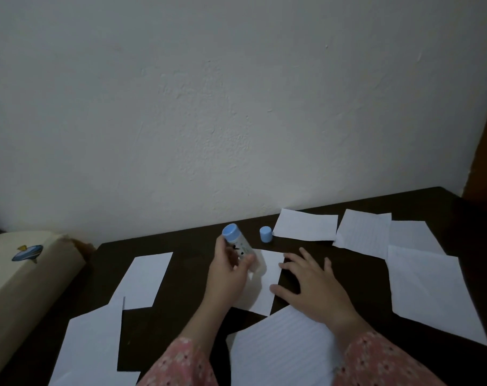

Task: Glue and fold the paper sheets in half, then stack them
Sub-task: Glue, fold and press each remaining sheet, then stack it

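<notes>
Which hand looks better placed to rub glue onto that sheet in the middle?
The left hand, probably. It already grips the glue stick, whose cap stands off on the table. The right hand lies flat, steadying the paper sheet.

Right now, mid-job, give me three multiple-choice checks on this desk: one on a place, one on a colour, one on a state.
1. Where does the loose cap stand?
A. On the table beside the far folded sheet
B. On the cushion
C. In the right hand

2. What colour is the cap?
A. Red
B. Light blue
C. Black

3. What is the left hand doing?
A. Lying flat on the table
B. Pressing on the cushion
C. Gripping the glue stick

Answers: 1 A, it stands upright on the dark table, just left of the far folded sheet. 2 B, it matches the blue end of the glue stick. 3 C, its fingers curl round the tube, while the right hand presses the sheet.
</notes>
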Demonstrator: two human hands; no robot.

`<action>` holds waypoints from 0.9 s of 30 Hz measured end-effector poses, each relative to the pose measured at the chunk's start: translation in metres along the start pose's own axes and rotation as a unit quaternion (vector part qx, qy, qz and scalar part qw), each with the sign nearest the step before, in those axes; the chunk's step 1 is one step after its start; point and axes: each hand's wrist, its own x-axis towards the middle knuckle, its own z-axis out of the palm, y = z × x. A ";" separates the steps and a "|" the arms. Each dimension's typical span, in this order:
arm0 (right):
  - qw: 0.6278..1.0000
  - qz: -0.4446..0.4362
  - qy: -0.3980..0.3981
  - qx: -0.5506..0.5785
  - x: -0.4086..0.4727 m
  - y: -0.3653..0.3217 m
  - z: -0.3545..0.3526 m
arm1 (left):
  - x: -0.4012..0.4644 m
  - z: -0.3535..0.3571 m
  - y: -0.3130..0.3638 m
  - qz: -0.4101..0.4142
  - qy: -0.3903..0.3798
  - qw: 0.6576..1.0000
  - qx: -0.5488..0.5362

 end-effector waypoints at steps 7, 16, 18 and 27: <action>1.000 -0.003 -0.001 0.011 -0.001 0.000 0.002 | 0.033 0.038 0.011 0.049 -0.044 0.995 0.073; 1.000 -0.007 0.001 0.001 0.000 0.001 0.002 | 0.041 0.055 0.010 0.089 -0.057 0.986 0.128; 1.000 -0.006 -0.001 0.002 0.000 0.002 0.002 | 0.044 0.054 0.010 0.105 -0.060 0.979 0.164; 1.000 -0.004 -0.016 0.004 0.002 0.002 -0.001 | 0.052 0.009 -0.009 0.050 -0.085 0.983 0.155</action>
